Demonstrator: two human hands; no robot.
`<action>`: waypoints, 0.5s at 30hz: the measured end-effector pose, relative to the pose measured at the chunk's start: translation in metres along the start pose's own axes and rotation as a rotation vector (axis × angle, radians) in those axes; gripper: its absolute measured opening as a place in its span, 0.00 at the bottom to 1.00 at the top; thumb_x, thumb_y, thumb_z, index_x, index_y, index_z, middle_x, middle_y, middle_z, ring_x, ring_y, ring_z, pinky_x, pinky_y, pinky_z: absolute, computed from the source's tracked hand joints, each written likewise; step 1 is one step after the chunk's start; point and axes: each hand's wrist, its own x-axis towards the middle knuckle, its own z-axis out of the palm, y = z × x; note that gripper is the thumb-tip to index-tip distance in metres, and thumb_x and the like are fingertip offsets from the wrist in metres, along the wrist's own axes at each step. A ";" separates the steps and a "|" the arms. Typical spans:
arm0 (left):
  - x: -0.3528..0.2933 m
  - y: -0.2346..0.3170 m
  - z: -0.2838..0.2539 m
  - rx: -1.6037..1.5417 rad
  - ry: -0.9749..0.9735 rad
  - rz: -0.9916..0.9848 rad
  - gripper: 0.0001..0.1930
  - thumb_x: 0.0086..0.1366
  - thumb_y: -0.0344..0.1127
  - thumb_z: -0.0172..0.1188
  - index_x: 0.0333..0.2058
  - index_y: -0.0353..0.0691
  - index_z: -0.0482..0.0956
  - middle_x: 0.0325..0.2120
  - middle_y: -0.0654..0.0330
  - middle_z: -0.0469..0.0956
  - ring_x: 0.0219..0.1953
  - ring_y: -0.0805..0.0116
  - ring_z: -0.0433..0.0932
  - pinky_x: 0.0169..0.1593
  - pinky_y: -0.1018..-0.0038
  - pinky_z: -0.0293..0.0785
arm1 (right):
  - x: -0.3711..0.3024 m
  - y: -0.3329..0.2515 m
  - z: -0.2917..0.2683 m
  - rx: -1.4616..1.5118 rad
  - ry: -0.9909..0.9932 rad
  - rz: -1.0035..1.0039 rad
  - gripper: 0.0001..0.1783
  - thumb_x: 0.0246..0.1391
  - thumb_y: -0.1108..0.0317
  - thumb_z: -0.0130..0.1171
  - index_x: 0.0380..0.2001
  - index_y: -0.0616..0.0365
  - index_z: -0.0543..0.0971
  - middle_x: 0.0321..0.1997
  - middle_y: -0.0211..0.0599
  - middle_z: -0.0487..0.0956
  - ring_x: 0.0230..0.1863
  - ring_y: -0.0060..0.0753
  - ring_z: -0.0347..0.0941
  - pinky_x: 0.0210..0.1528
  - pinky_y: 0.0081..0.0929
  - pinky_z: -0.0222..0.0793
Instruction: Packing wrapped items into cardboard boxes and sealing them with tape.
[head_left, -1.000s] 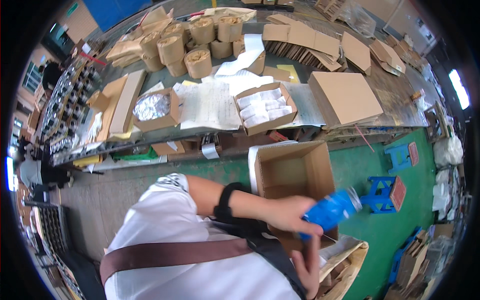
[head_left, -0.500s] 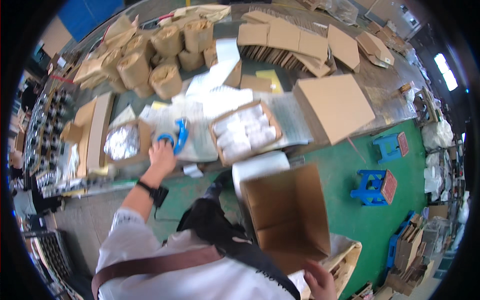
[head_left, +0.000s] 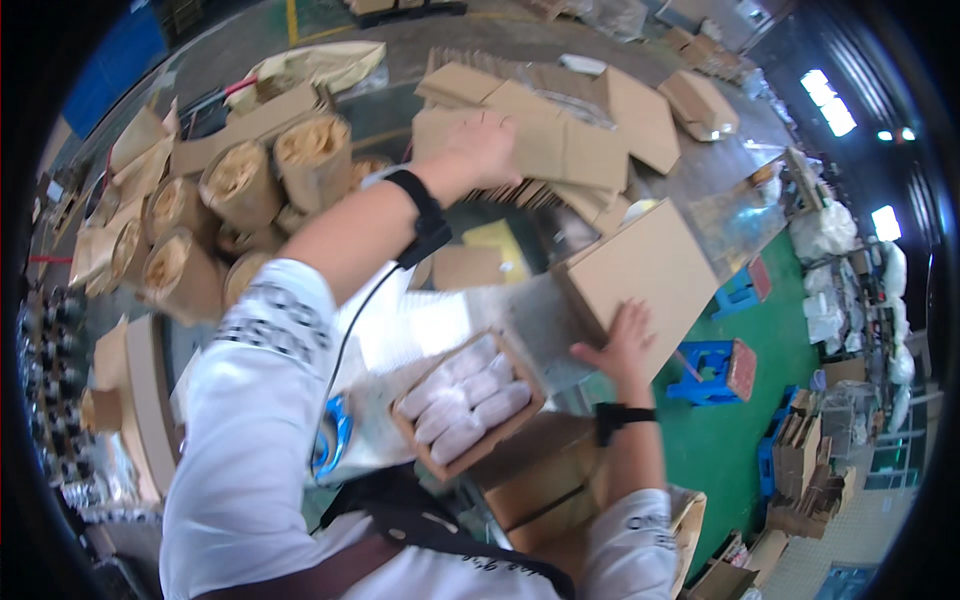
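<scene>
The left hand [head_left: 480,150] is spread open on stacked flat cartons [head_left: 560,140] at the table's far edge; the right hand [head_left: 622,345], open, is pressed flat on a folded carton [head_left: 650,270].

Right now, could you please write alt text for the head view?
The left hand reaches onto a stack of flat brown cardboard sheets, while the right hand rests on a flat cardboard box beside an open carton of white packets.

A green floor [head_left: 740,440] runs beside the metal surface [head_left: 540,320]; blue stools [head_left: 712,365] stand there, bright windows [head_left: 828,100] glow beyond.
</scene>
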 end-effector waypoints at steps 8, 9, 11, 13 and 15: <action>0.073 -0.033 0.072 0.377 -0.008 -0.117 0.53 0.45 0.36 0.69 0.67 0.63 0.45 0.68 0.55 0.42 0.68 0.45 0.44 0.58 0.43 0.59 | -0.037 -0.005 -0.066 0.441 -0.097 0.342 0.28 0.51 0.70 0.59 0.55 0.63 0.65 0.61 0.54 0.65 0.62 0.56 0.60 0.59 0.43 0.61; 0.079 -0.022 0.069 0.314 -0.008 -0.075 0.52 0.45 0.32 0.68 0.66 0.61 0.46 0.68 0.55 0.42 0.68 0.45 0.44 0.58 0.41 0.58 | -0.051 0.037 -0.046 0.414 0.279 0.093 0.31 0.50 0.70 0.60 0.58 0.63 0.63 0.63 0.54 0.63 0.65 0.57 0.56 0.62 0.46 0.57; 0.074 -0.024 0.059 0.270 -0.009 -0.017 0.46 0.48 0.27 0.63 0.65 0.57 0.51 0.67 0.53 0.47 0.67 0.48 0.48 0.59 0.45 0.59 | -0.044 0.028 -0.062 0.139 0.427 -0.016 0.36 0.49 0.68 0.62 0.60 0.63 0.60 0.65 0.55 0.60 0.67 0.57 0.52 0.64 0.51 0.52; 0.075 -0.035 0.043 0.263 0.016 0.057 0.41 0.51 0.26 0.59 0.64 0.53 0.54 0.65 0.50 0.53 0.66 0.49 0.53 0.60 0.50 0.60 | -0.032 0.012 -0.044 0.110 0.334 0.037 0.42 0.47 0.64 0.64 0.63 0.63 0.57 0.66 0.54 0.58 0.69 0.55 0.49 0.66 0.54 0.47; 0.077 -0.050 0.017 0.037 0.170 0.372 0.32 0.56 0.25 0.52 0.62 0.43 0.60 0.58 0.46 0.65 0.61 0.52 0.63 0.61 0.63 0.62 | -0.025 0.008 -0.005 0.079 0.226 0.081 0.41 0.48 0.65 0.63 0.63 0.63 0.56 0.67 0.53 0.58 0.69 0.53 0.49 0.65 0.55 0.48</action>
